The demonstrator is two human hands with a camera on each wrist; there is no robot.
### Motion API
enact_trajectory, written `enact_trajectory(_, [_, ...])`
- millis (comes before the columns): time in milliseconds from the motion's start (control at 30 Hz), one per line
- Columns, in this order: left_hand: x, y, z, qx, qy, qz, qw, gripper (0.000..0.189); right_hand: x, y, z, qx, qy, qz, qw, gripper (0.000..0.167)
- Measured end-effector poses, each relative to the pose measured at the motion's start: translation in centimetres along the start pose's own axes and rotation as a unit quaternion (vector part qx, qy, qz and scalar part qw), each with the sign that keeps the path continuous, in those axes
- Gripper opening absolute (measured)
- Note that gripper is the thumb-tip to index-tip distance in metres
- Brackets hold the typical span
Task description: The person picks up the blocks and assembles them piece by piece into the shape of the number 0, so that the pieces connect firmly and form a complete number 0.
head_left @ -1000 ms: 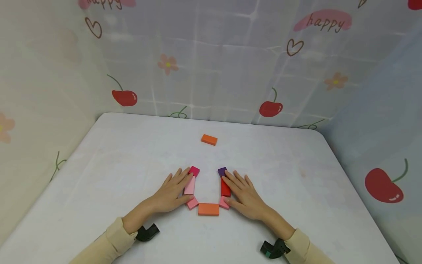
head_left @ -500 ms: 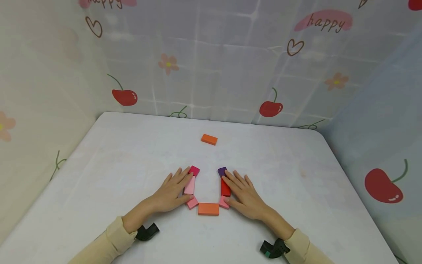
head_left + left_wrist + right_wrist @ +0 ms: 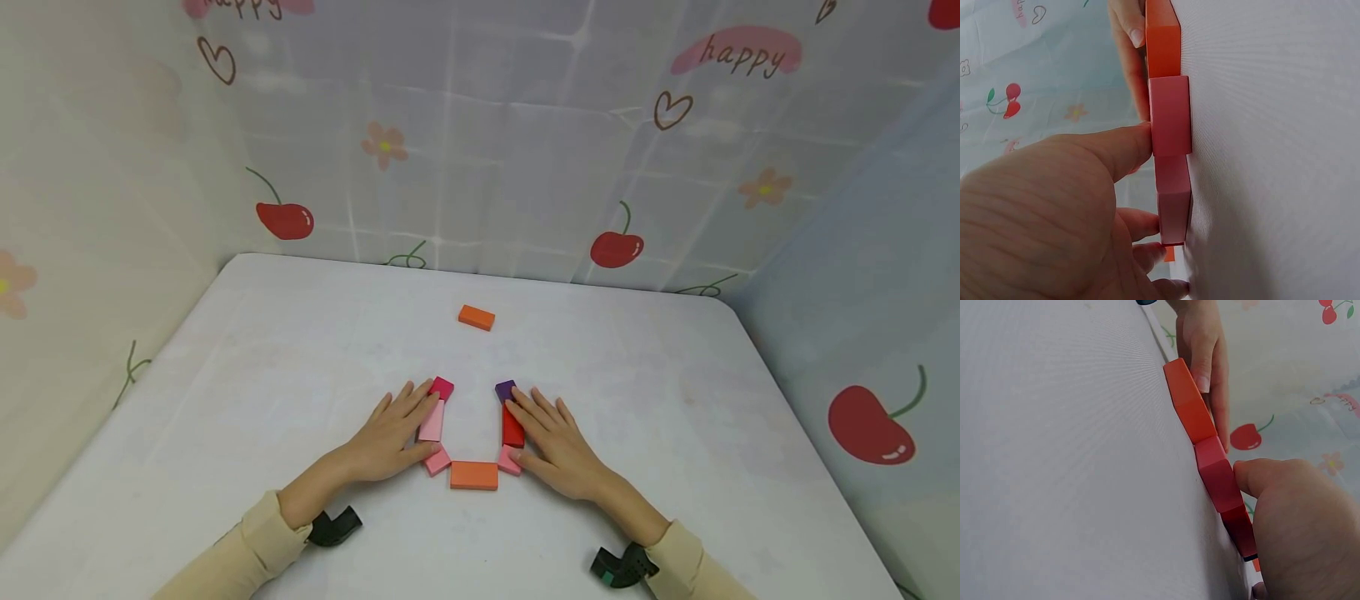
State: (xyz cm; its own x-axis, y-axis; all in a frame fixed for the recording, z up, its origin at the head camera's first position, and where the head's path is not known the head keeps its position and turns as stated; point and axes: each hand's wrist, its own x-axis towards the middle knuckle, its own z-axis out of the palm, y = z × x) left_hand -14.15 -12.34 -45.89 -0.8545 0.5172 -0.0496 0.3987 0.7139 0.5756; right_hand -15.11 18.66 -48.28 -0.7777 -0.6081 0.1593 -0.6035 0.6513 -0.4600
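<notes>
Small flat blocks form a U on the white table. My left hand [image 3: 390,437] lies spread along its left side, fingertips on the magenta block [image 3: 442,388] and pale pink block [image 3: 431,422], thumb on a pink block [image 3: 1170,115]. Along the other side rests my right hand [image 3: 558,450], its fingers straight over the purple block [image 3: 505,389] and red block [image 3: 513,426]. The right thumb touches another pink block [image 3: 1219,475]. An orange block [image 3: 474,476] closes the near end between the two pink ones. Neither hand grips anything.
A second orange block [image 3: 476,317] lies apart, farther back on the white table [image 3: 615,358]. Curtains printed with cherries and flowers [image 3: 510,150] surround the table at the back and sides. Black wrist mounts [image 3: 335,527] sit below both sleeves.
</notes>
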Motion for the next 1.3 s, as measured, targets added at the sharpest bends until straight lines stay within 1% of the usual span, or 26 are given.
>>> enact_trajectory(233, [0.1,-0.2,0.1,0.009,0.000,-0.003,1.0000,0.074,0.0,-0.1,0.0,-0.001,0.004,0.000,1.0000,0.068])
enact_trajectory(367, [0.1,-0.2,0.1,0.004,0.001,-0.002,1.0000,0.074,0.0,-0.2,-0.2,0.004,0.011,0.006,0.9999,0.070])
enact_trajectory(467, [0.1,-0.3,0.1,0.007,0.002,0.000,1.0000,0.075,0.2,-0.3,-0.7,0.017,0.032,0.006,0.9993,0.069])
enact_trajectory(600, [0.2,-0.5,0.2,0.015,0.006,0.002,0.9999,0.076,1.0,0.1,-1.9,0.033,0.081,-0.010,0.9961,0.064])
enact_trajectory(700, [0.2,-0.5,0.2,0.014,0.007,0.003,0.9999,0.076,2.3,1.0,-3.1,0.045,0.126,-0.026,0.9907,0.060])
enact_trajectory(800, [0.2,-0.5,0.3,0.009,0.004,0.003,1.0000,0.076,4.2,2.1,-4.3,0.060,0.166,-0.032,0.9837,0.059])
enact_trajectory(900, [0.2,-0.5,0.2,0.006,0.001,0.004,1.0000,0.076,6.3,3.3,-5.4,0.072,0.190,-0.026,0.9787,0.059])
enact_trajectory(1000, [0.2,-0.5,0.2,0.007,0.001,0.004,1.0000,0.075,8.5,4.3,-6.0,0.077,0.195,-0.014,0.9777,0.058])
enact_trajectory(1100, [0.2,-0.4,0.2,0.008,0.003,0.003,1.0000,0.075,10.6,5.0,-6.2,0.079,0.188,0.000,0.9790,0.057])
enact_trajectory(1167, [0.2,-0.4,0.2,0.009,0.003,0.003,0.9999,0.075,11.7,5.3,-6.3,0.080,0.183,0.008,0.9797,0.057])
enact_trajectory(1300, [0.2,-0.3,0.2,0.007,0.002,0.001,1.0000,0.075,13.4,5.9,-6.2,0.100,0.172,0.034,0.9796,0.056])
